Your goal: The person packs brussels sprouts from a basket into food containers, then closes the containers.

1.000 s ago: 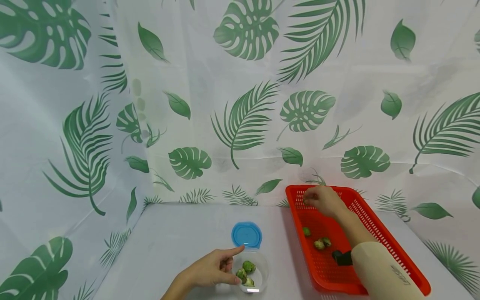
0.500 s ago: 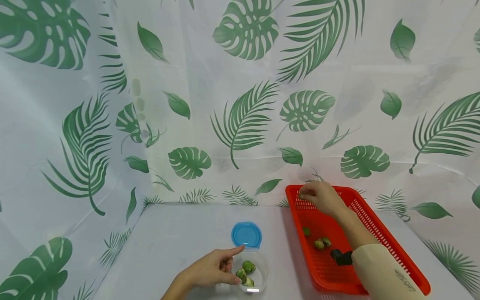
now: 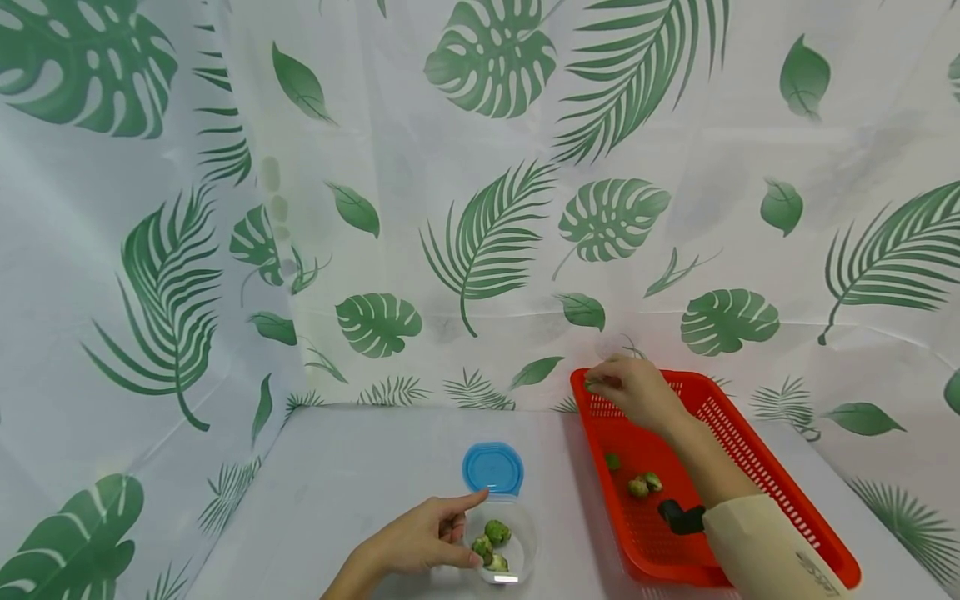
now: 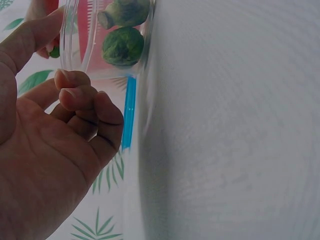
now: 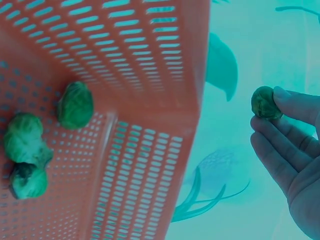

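My right hand [image 3: 633, 396], over the far left corner of the red basket [image 3: 609, 500], pinches a green Brussels sprout [image 5: 265, 103] between thumb and fingertips. In the right wrist view the sprout hangs outside the basket's wall outline. My left hand [image 3: 420, 537] holds the left side of a small clear plastic container [image 3: 531, 546], thumb and forefinger spread along its rim. Inside the container lie several Brussels sprouts [image 3: 497, 532]. Its blue lid [image 3: 492, 468] is flipped back on the far side. The left hand's other fingers curl beside the container wall [image 4: 111, 75].
More Brussels sprouts [image 3: 639, 486] lie on the perforated basket floor, one [image 3: 612, 461] near its left side. A black fitting [image 3: 681, 517] juts from beside the right sleeve. A leaf-print sheet [image 3: 487, 250] hangs behind the white table [image 3: 360, 467].
My right hand has moved left and slightly up with the Brussels sprout, toward the basket's far left corner. The left hand and the container have stayed put.
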{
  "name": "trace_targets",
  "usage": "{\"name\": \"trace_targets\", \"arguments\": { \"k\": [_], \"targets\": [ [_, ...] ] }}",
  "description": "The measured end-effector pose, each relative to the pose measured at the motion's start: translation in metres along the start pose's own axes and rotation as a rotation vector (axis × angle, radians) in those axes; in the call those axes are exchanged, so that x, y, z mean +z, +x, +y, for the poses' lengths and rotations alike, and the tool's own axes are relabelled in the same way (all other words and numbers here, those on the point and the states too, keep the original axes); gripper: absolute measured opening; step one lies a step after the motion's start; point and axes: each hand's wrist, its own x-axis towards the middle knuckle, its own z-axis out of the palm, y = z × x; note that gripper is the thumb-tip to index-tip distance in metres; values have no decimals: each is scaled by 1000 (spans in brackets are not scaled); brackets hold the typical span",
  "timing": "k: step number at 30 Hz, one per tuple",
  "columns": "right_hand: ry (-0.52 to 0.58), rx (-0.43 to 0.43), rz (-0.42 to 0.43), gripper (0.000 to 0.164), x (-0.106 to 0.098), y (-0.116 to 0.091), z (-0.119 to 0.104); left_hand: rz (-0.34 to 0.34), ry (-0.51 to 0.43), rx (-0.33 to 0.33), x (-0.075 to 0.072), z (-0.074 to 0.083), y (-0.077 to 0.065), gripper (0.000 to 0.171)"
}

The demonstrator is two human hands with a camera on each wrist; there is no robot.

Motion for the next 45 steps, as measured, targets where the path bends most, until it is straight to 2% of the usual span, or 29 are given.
{"name": "trace_targets", "arguments": {
  "k": [16, 28, 41, 45],
  "targets": [
    [26, -85, 59, 16, 0, -3, -30, -2, -6, 6, 0, -3, 1, 83],
    [101, -140, 80, 26, -4, -12, -65, -2, -3, 4, -1, -3, 1, 84],
    [110, -176, 104, 26, -2, -23, -93, -9, -6, 4, -1, -3, 1, 83],
    [118, -217, 124, 26, -1, -27, -100, -7, -16, 3, 0, -2, 1, 83]
  ]
}}
